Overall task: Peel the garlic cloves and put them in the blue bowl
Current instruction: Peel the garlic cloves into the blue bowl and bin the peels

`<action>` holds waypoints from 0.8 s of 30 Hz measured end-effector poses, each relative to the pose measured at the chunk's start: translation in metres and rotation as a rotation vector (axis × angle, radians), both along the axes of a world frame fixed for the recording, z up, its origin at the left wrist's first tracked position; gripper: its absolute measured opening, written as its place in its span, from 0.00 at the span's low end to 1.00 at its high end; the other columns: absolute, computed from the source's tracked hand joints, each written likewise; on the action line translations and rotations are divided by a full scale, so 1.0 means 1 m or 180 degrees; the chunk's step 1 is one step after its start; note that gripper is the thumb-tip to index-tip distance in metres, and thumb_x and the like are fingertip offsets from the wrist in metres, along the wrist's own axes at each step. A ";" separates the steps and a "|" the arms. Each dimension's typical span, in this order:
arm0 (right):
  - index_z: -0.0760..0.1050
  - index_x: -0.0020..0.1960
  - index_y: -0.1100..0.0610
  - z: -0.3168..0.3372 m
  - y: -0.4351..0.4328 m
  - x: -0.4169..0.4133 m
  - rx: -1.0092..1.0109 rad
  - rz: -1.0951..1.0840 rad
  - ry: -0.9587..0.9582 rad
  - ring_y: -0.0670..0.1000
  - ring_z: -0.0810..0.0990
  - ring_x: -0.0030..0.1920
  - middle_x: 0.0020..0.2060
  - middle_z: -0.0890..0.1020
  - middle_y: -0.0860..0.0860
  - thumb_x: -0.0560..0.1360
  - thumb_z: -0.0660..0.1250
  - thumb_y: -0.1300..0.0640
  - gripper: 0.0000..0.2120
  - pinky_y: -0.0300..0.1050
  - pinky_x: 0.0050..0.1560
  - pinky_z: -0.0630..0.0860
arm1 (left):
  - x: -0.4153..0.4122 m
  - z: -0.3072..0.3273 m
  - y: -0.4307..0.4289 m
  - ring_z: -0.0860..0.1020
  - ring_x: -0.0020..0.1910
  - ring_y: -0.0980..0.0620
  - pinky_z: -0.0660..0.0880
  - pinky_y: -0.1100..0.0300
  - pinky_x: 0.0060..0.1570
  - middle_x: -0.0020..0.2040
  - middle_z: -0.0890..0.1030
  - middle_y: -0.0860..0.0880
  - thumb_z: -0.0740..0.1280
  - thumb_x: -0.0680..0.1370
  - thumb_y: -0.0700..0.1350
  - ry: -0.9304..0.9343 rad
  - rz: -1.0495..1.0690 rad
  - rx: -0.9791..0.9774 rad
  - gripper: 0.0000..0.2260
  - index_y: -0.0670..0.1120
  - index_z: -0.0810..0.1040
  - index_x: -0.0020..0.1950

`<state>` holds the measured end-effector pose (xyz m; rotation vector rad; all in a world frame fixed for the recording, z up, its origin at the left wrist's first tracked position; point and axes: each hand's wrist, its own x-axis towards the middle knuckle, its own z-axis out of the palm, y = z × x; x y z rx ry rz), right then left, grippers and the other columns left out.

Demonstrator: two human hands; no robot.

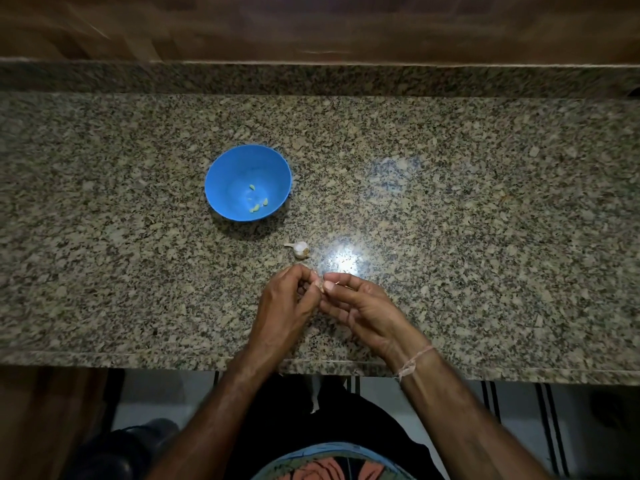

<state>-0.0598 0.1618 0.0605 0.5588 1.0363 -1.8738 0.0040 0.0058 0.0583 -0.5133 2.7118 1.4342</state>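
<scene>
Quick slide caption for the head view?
Left hand and right hand pinch a garlic clove over the counter; blue bowl holds peeled cloves.

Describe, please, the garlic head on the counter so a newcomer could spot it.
On the speckled granite counter, find the blue bowl. Just nearer the front edge lies a small garlic head. Unlike the peeled cloves inside the bowl, it is whitish, papery and stalked.

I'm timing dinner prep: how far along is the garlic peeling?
Done: a few peeled cloves lie in the blue bowl. In hand: left hand and right hand pinch one clove together, apparently peeling it. Left: dropping that clove in, then the partial garlic head lying on the counter between bowl and hands.
</scene>
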 end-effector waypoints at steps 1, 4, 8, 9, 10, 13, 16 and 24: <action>0.80 0.57 0.66 -0.001 0.001 -0.002 0.0007 0.0047 0.0015 0.53 0.87 0.46 0.50 0.87 0.60 0.71 0.74 0.68 0.15 0.46 0.50 0.86 | -0.001 -0.001 0.000 0.79 0.47 0.51 0.73 0.57 0.41 0.46 0.81 0.53 0.68 0.82 0.45 -0.0029 0.0014 -0.0003 0.02 0.50 0.79 0.49; 0.79 0.59 0.67 -0.004 0.007 -0.006 0.0047 0.0127 0.0079 0.55 0.87 0.47 0.51 0.86 0.62 0.74 0.73 0.71 0.14 0.46 0.48 0.86 | -0.004 0.000 0.001 0.80 0.45 0.54 0.73 0.64 0.40 0.45 0.82 0.53 0.68 0.82 0.45 -0.0116 0.0271 0.0240 0.03 0.49 0.80 0.49; 0.80 0.58 0.67 -0.010 0.014 -0.006 0.0194 0.0105 0.0163 0.55 0.88 0.49 0.54 0.87 0.63 0.75 0.71 0.72 0.11 0.45 0.49 0.86 | -0.016 -0.009 -0.010 0.80 0.43 0.57 0.71 0.74 0.36 0.43 0.83 0.53 0.69 0.82 0.44 -0.0272 0.0753 0.0291 0.03 0.50 0.81 0.50; 0.80 0.57 0.67 -0.013 0.013 -0.006 0.0220 0.0081 0.0171 0.54 0.88 0.48 0.53 0.87 0.63 0.76 0.71 0.72 0.10 0.44 0.48 0.86 | -0.017 -0.012 -0.013 0.81 0.43 0.57 0.71 0.73 0.36 0.43 0.83 0.53 0.70 0.82 0.43 -0.0296 0.0748 0.0200 0.03 0.50 0.82 0.49; 0.80 0.56 0.66 -0.015 0.012 -0.006 0.0262 0.0064 0.0181 0.53 0.88 0.47 0.53 0.87 0.63 0.76 0.71 0.72 0.09 0.43 0.47 0.86 | -0.018 -0.015 -0.014 0.81 0.43 0.57 0.73 0.71 0.37 0.43 0.84 0.53 0.70 0.81 0.42 -0.0316 0.0698 0.0126 0.04 0.50 0.82 0.49; 0.81 0.54 0.65 -0.022 0.007 -0.007 0.0350 0.0038 0.0273 0.52 0.87 0.49 0.54 0.87 0.62 0.76 0.71 0.71 0.08 0.42 0.49 0.85 | -0.018 -0.021 -0.011 0.81 0.42 0.56 0.77 0.60 0.41 0.43 0.84 0.54 0.69 0.79 0.40 -0.0297 0.0540 -0.0041 0.06 0.51 0.83 0.47; 0.82 0.52 0.65 -0.024 0.004 -0.007 0.0337 -0.0128 0.0289 0.54 0.87 0.50 0.52 0.87 0.62 0.75 0.72 0.73 0.07 0.42 0.50 0.85 | -0.016 -0.020 -0.001 0.82 0.44 0.56 0.80 0.57 0.44 0.44 0.84 0.55 0.69 0.80 0.41 -0.0350 0.0644 0.0186 0.07 0.52 0.84 0.46; 0.81 0.52 0.65 -0.021 0.005 -0.005 0.0316 -0.0507 0.0321 0.58 0.87 0.55 0.52 0.87 0.62 0.75 0.72 0.73 0.08 0.44 0.54 0.85 | -0.011 -0.010 0.019 0.86 0.46 0.55 0.83 0.59 0.48 0.43 0.87 0.53 0.75 0.79 0.47 -0.0316 0.0990 0.1015 0.02 0.49 0.86 0.49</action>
